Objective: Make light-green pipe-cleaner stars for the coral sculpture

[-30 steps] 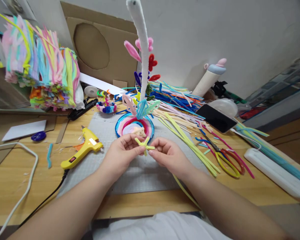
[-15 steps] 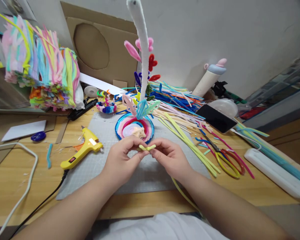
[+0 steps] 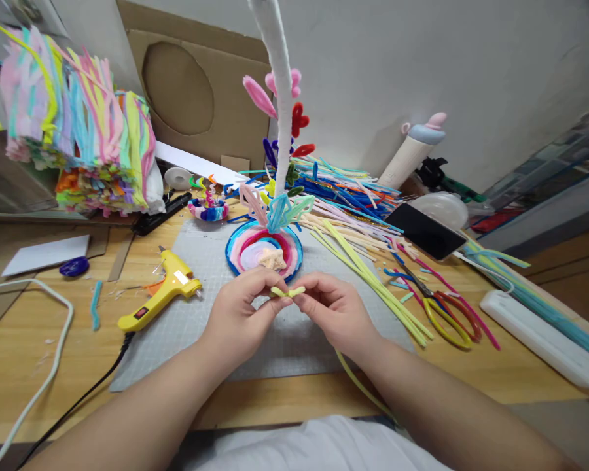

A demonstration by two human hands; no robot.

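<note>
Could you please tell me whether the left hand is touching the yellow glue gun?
Apart. The head view shows a strip of the grey mat between the left hand and the yellow glue gun.

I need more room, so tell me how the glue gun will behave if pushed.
The glue gun looks like hard plastic, so it should move stiffly. Lying on its side, with its bent shape, it seems unlikely to roll. The cord at its handle will probably drag and may turn it.
</note>
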